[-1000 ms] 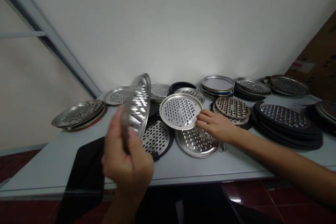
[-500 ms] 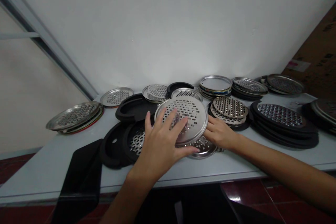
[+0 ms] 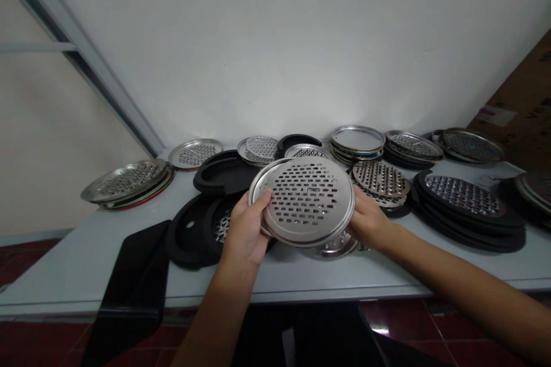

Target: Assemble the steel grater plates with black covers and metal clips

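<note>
A round silver grater disc (image 3: 301,229) with rows of slots is held up above the table in both hands. It seems to be seated with a second silver rimmed piece under its left edge. My left hand (image 3: 248,228) grips the left edge, thumb on top near the slots and fingers beneath. At the right edge my right hand (image 3: 365,218) is closed round the rim, its fingertips partly hidden behind the disc. Below the disc lies another shiny round piece (image 3: 338,248) on the table, mostly covered.
Black ring-shaped holders (image 3: 185,241) lie left of the hands. Stacked grater plates (image 3: 124,180) stand at the far left, black-rimmed graters (image 3: 469,206) at the right. Silver lids (image 3: 358,137) are stacked by the wall. A black panel (image 3: 138,269) overhangs the front edge.
My left hand has gone from lying spread over the disc to gripping its left edge. The disc has turned flatter towards the camera, and the slotted piece sits slightly right over another rim.
</note>
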Action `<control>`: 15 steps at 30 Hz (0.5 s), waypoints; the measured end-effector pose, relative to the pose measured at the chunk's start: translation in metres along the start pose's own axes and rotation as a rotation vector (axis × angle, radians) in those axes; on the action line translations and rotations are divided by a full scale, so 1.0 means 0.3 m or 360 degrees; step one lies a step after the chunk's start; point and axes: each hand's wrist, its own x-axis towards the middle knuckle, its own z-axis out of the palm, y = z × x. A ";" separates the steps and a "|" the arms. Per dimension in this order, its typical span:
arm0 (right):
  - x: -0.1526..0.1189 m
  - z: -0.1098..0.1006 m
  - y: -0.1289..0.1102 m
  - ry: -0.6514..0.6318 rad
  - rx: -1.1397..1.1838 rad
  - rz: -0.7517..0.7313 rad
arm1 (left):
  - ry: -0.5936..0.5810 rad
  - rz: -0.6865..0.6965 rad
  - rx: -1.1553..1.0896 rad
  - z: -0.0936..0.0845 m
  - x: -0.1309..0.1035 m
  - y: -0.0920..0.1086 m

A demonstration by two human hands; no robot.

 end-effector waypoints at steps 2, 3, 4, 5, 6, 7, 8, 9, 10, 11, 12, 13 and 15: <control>0.019 -0.001 0.003 0.0076 0.0231 0.0311 | 0.0073 0.0002 -0.0104 0.003 0.009 -0.003; 0.029 -0.002 0.007 0.0136 0.0383 0.0529 | 0.0122 0.0011 -0.0145 0.004 0.014 -0.005; 0.039 -0.004 0.011 0.0208 0.0563 0.0779 | 0.0166 0.0019 -0.0176 0.007 0.018 -0.008; 0.046 -0.006 0.016 0.0289 0.0762 0.1044 | 0.0198 0.0030 -0.0192 0.011 0.020 -0.012; 0.052 -0.006 0.020 0.0359 0.0965 0.1297 | 0.0214 0.0041 -0.0196 0.017 0.020 -0.018; 0.055 -0.004 0.024 0.0394 0.1146 0.1513 | 0.0209 0.0050 -0.0192 0.024 0.018 -0.026; 0.056 -0.001 0.027 0.0386 0.1274 0.1671 | 0.0184 0.0057 -0.0185 0.032 0.014 -0.037; 0.055 0.003 0.028 0.0358 0.1333 0.1774 | 0.0147 0.0064 -0.0184 0.039 0.008 -0.050; 0.053 0.008 0.029 0.0324 0.1334 0.1839 | 0.0117 0.0062 -0.0192 0.047 0.003 -0.064; 0.049 0.014 0.030 0.0298 0.1317 0.1887 | 0.0104 0.0040 -0.0214 0.052 -0.001 -0.078; 0.046 0.019 0.030 0.0290 0.1320 0.1937 | 0.0097 -0.0010 -0.0245 0.056 -0.005 -0.090; 0.044 0.023 0.031 0.0296 0.1369 0.1999 | 0.0097 -0.0083 -0.0274 0.059 -0.006 -0.100; 0.044 0.027 0.031 0.0315 0.1603 0.2147 | 0.0108 -0.0238 -0.0314 0.059 -0.007 -0.111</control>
